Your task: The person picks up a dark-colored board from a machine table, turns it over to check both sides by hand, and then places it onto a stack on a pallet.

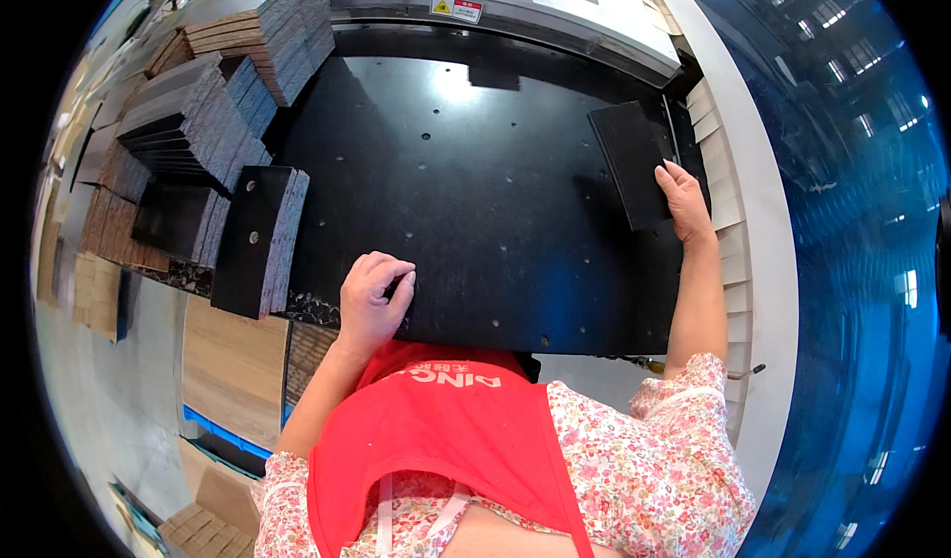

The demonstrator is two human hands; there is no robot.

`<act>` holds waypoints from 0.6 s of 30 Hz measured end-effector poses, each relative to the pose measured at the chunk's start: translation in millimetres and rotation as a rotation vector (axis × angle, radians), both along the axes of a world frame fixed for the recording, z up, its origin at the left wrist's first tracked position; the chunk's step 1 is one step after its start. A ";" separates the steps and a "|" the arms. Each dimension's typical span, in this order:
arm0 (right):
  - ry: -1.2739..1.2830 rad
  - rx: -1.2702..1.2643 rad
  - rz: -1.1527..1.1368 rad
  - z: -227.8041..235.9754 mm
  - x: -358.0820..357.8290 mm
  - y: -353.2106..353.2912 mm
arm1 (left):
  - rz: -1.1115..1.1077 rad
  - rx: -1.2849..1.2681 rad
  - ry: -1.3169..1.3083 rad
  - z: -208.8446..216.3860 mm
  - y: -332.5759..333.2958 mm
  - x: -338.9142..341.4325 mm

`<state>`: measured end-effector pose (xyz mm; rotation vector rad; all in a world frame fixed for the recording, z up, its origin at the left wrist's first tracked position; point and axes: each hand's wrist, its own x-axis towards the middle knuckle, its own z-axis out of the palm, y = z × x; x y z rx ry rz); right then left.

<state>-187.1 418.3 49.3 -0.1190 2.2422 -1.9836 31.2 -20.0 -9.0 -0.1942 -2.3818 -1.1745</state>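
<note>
While R hand (684, 202) (nearer) grips blk. board (629, 162) by R edge, board lies just L of it, long axis approx. fore-aft, at R side of table (446, 211); L hand (374, 301) loosely closed, well apart, no item visible.

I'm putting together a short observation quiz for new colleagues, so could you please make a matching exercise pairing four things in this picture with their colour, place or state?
Column one
1. Right hand
2. Left hand
3. Apron
4. Warning sticker

Column two
A. Red
B. Gripping the edge of a dark panel
C. Beyond the far edge of the black table
D. Fingers curled, near the table's near edge

Right pairs: 1-B, 2-D, 3-A, 4-C.
</note>
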 end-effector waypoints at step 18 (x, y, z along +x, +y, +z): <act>-0.013 -0.229 0.005 -0.4 40.9 -82.3 | 0.017 -0.084 0.012 4.1 4.8 -1.2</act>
